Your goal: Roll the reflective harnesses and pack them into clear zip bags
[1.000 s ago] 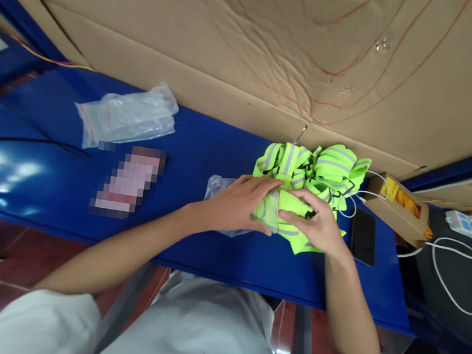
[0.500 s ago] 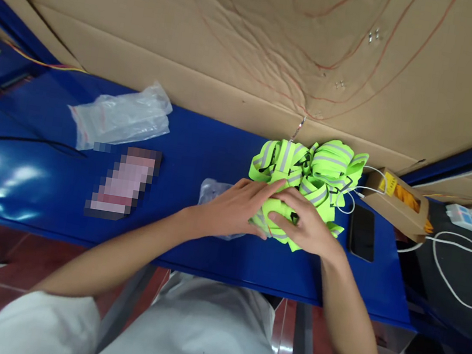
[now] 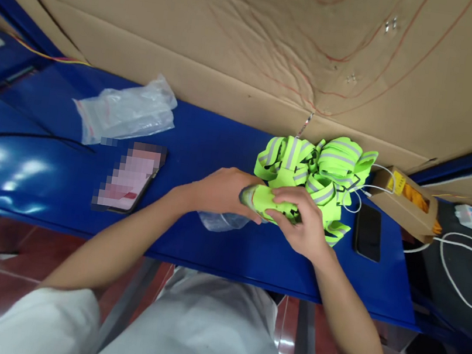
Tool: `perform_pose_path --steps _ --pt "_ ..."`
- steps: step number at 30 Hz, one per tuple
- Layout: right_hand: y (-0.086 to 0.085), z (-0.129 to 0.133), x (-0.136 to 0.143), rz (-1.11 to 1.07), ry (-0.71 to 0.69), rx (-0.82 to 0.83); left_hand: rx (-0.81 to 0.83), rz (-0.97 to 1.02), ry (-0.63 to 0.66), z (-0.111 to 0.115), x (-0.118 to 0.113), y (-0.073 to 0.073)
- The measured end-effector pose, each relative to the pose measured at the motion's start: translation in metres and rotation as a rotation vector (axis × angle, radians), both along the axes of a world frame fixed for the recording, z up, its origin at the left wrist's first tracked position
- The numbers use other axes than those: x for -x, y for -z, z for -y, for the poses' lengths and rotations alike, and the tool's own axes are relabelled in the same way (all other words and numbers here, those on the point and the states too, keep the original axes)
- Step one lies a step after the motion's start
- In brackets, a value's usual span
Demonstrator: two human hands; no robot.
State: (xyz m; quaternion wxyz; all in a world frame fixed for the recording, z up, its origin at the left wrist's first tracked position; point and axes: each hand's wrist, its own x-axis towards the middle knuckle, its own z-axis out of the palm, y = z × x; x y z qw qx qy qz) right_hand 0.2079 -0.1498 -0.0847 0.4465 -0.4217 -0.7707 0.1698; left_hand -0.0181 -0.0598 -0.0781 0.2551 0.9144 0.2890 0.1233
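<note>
Between my hands is a folded neon-yellow strap bundle [image 3: 265, 200], its left end in a clear plastic bag whose mouth is partly hidden. My left hand [image 3: 229, 192] is closed round the bagged end. The fingers and thumb of my right hand [image 3: 303, 219] pinch the right part of the bundle. Just behind lies a heap of neon-yellow straps [image 3: 338, 160] with grey stripes. A clear plastic bag [image 3: 223, 221] rests on the blue table [image 3: 190, 247], partly beneath my left hand.
Clear plastic bags [image 3: 126, 110] lie at the back left, near a phone with a lit screen [image 3: 129, 179]. A dark phone [image 3: 368, 232], white cables [image 3: 452, 274] and a cardboard box [image 3: 409, 206] are at the right. A cardboard panel [image 3: 238, 41] stands behind the table.
The bundle in my hands is now apart from the heap and more exposed. My left hand has turned and shows its back; my right fingers have moved along the bundle. The view has shifted slightly.
</note>
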Motion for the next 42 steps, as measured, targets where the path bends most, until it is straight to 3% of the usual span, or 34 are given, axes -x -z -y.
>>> perform_pose_path --steps 9,12,19,23,29,36,39,42 --pt "0.005 -0.002 0.004 0.009 -0.013 0.037 -0.361 0.048 -0.026 0.017 -0.017 0.020" --pt "0.005 -0.002 0.002 0.111 -0.047 -0.004 -0.326 0.053 -0.031 0.018 -0.018 0.022" --pt "0.010 -0.002 -0.001 0.256 -0.084 -0.179 -0.026 -0.078 0.015 0.012 -0.010 -0.002" --pt "0.016 -0.002 0.002 0.295 -0.089 -0.249 0.070 -0.099 0.051 0.009 -0.009 -0.004" --pt "0.010 0.002 0.004 0.353 -0.071 -0.120 0.042 -0.055 0.022 0.013 -0.013 0.004" --pt "0.018 -0.001 0.008 0.151 0.103 -0.059 -0.267 -0.002 -0.124 0.033 -0.031 0.015" --pt "0.010 -0.004 -0.001 -0.033 0.076 0.122 -0.193 0.024 -0.099 0.034 -0.028 0.011" --pt "-0.003 -0.007 -0.016 -0.095 -0.073 0.249 -0.058 0.067 -0.106 0.030 -0.020 0.001"
